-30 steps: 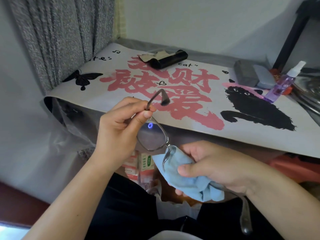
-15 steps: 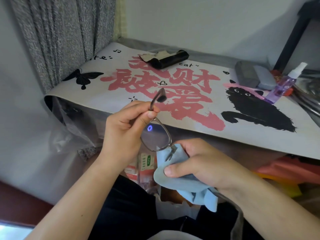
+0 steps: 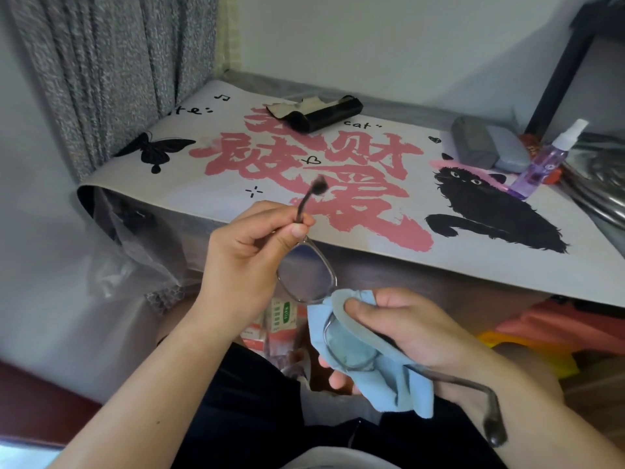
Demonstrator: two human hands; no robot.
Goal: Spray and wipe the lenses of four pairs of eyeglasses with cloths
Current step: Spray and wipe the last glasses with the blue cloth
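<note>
A pair of grey-framed eyeglasses [image 3: 306, 270] hangs in front of the table edge, above my lap. My left hand [image 3: 247, 257] pinches one temple near its hinge, and that temple's dark tip sticks up. My right hand [image 3: 406, 328] grips a light blue cloth [image 3: 382, 370] wrapped round the other lens, with the thumb pressing on top. The second temple trails out to the lower right. A purple spray bottle [image 3: 548, 160] with a white nozzle stands at the table's right end.
A printed mat [image 3: 372, 184] with pink characters and a black cat covers the table. A black glasses case [image 3: 318, 111] with a beige cloth lies at the back. Grey cases [image 3: 487, 143] sit back right. A curtain [image 3: 111, 72] hangs left. Boxes and plastic bags sit under the table.
My right hand has slid the blue cloth up over the lens, and the thumb now presses nearer the bridge. My left hand keeps its pinch on the temple.
</note>
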